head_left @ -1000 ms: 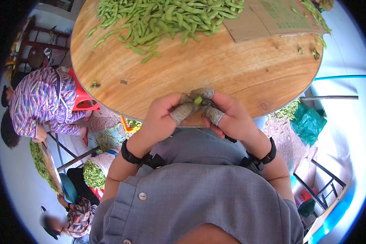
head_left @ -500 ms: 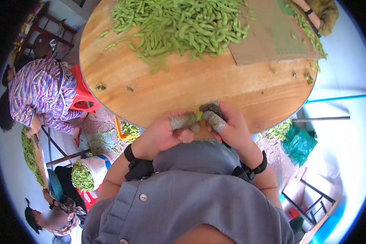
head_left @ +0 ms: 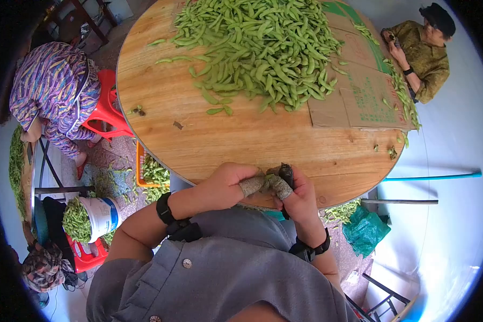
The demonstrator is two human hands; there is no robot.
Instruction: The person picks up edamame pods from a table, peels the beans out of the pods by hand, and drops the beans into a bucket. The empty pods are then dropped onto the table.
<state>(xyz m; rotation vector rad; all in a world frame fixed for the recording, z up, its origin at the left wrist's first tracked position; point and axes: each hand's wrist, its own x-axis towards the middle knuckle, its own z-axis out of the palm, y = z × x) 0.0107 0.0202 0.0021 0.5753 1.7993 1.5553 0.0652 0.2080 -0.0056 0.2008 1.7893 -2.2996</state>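
Over the near edge of the round wooden table (head_left: 225, 139), my two hands meet with their fingertips close together. My left hand (head_left: 233, 183) is closed, its wrapped thumb and fingers pinched against the right fingers; whatever is between them is hidden. My right hand (head_left: 300, 198) is closed around a dark narrow object (head_left: 287, 173), whose kind I cannot make out. Greyish wrapping covers its thumb. Beyond both hands lies a large heap of green soybean pods (head_left: 273, 53), with a few loose pods (head_left: 219, 110) at its near side.
Flattened cardboard (head_left: 354, 102) lies under the heap's right side. A person (head_left: 421, 59) sits across at right; another (head_left: 53, 86) sits at left by a red stool (head_left: 107, 110). A pod-filled white bucket (head_left: 103, 217), an orange basket (head_left: 140, 166) and a green bag (head_left: 366, 231) stand below.
The view has shifted, so the table and heap appear lower and the person across shows more fully. The green pod seen between my fingers is no longer distinguishable. My hands remain together.
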